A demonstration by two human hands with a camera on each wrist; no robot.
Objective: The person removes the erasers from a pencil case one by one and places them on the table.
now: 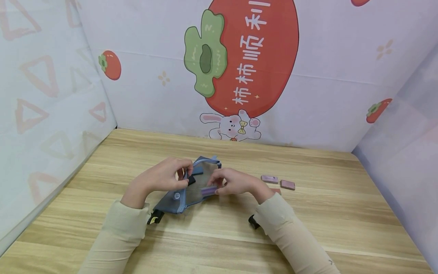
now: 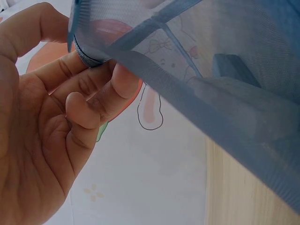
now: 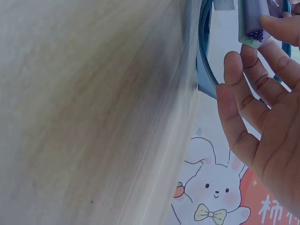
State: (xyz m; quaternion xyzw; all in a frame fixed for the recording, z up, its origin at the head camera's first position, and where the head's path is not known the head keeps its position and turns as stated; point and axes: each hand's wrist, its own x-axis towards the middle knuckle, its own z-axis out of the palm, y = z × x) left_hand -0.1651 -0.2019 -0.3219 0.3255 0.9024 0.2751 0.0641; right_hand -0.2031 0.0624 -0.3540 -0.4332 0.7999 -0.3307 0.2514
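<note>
A blue mesh zip pouch [image 1: 191, 186] lies on the wooden table [image 1: 219, 243] between my hands. My left hand [image 1: 164, 176] pinches the pouch's blue rim [image 2: 89, 54] at its open mouth and holds it up. My right hand [image 1: 232, 182] pinches a small purple packet [image 1: 208, 190] at the pouch's mouth. The packet's end [image 3: 253, 23] shows between my fingertips in the right wrist view. A dark flat piece [image 1: 196, 171] lies inside the pouch, seen through the mesh [image 2: 234, 70].
Two small pink-purple packets [image 1: 269, 179] [image 1: 288, 185] lie on the table right of my right hand. Printed fabric walls [image 1: 239, 76] close in the table at the back and both sides.
</note>
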